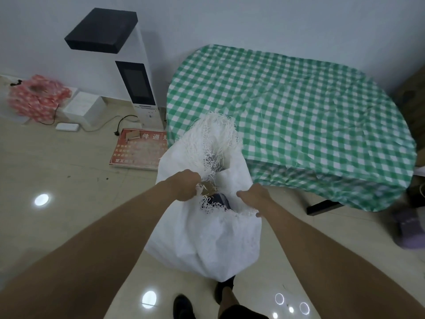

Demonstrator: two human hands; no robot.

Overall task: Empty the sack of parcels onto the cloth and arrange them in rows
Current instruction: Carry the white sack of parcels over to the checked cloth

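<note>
Hands [184, 186] [254, 199] gripping sack [204, 238] rim, mouth between them, parcels [208, 191] apparently inside

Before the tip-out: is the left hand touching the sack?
Touching. Head view shows the left hand gripping the frayed rim of the sack.

A white kiosk [135, 72] stands against the pale wall [253, 19] on glossy beige floor tiles [57, 180].
</note>
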